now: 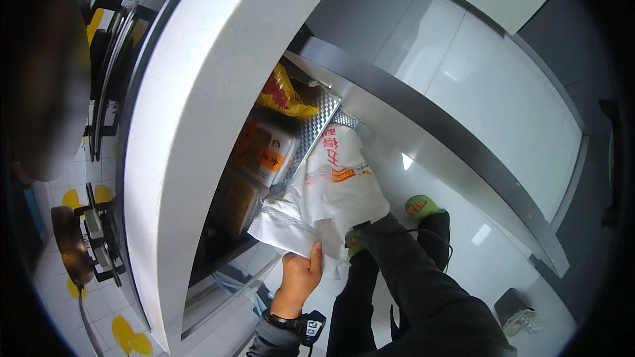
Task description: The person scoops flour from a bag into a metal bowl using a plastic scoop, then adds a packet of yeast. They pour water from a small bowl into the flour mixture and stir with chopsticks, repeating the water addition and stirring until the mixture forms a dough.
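Observation:
My left hand (299, 276), with a black wrist device below it, pinches the lower edge of a white printed plastic bag (342, 193) with a silvery, patterned edge. My right forearm reaches the bag from the lower right; the hand itself is hidden by the bag. Beside the bag, in an open compartment under a white panel, lie a yellow and red bag (285, 94), a clear plastic food box with an orange label (270, 156) and another clear box (235, 203). A silver checkered sheet or liner (317, 124) shows between the bag and the box.
A long grey panel edge (426, 119) curves across the right. On the far left are gas burner grates (101, 238) and a pan (72, 243). My feet in green slippers (421, 207) stand below on light floor tiles. A dark object (511, 302) lies at the lower right.

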`<state>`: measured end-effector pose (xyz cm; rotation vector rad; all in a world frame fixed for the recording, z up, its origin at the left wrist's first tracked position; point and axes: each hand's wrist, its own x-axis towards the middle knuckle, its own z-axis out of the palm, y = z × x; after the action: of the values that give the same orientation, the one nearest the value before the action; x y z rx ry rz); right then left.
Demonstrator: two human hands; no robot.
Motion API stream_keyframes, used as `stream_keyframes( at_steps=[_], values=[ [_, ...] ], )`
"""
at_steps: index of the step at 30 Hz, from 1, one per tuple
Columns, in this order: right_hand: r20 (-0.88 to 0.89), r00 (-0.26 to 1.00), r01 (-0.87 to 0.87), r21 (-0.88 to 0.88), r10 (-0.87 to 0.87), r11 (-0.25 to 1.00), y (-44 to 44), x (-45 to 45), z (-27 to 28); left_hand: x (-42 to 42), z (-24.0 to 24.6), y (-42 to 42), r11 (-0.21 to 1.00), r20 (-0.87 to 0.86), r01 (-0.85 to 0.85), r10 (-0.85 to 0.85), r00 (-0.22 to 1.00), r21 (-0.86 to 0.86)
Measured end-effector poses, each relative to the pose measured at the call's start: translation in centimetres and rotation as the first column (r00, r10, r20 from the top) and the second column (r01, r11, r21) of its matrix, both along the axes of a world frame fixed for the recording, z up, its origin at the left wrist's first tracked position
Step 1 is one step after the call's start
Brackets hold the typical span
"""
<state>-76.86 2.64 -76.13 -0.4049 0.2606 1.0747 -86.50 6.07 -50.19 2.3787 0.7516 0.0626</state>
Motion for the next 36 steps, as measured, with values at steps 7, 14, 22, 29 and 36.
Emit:
stream_keyframes(
  at_steps=[7,14,22,29,36],
  values=[
    [0.093,0.982,0.166,-0.026,-0.163,0.986,8.4,1.5,-0.8,0.6,-5.9,1.5,0.967,-0.045,0.042,-0.031,0.999,0.252],
    [0.066,0.99,0.125,-0.043,-0.122,0.991,13.3,2.8,-4.8,1.1,-8.8,3.0,0.95,-0.197,0.03,0.034,0.98,0.31],
    [0.053,0.995,-0.077,-0.044,0.079,0.996,16.9,3.6,-11.3,-5.3,-9.3,-0.2,1.0,-0.281,-0.01,0.004,0.96,-0.02],
    [0.13,0.939,-0.294,-0.181,0.32,0.938,8.9,4.0,-8.8,-10.5,-9.1,-2.6,0.986,-0.415,-0.116,0.056,0.908,-0.121],
    [0.197,0.87,-0.273,-0.57,0.451,0.775,-5.2,1.4,4.0,-9.5,-6.5,-4.2,0.959,-0.354,-0.083,-0.019,0.935,-0.271]
  ],
)
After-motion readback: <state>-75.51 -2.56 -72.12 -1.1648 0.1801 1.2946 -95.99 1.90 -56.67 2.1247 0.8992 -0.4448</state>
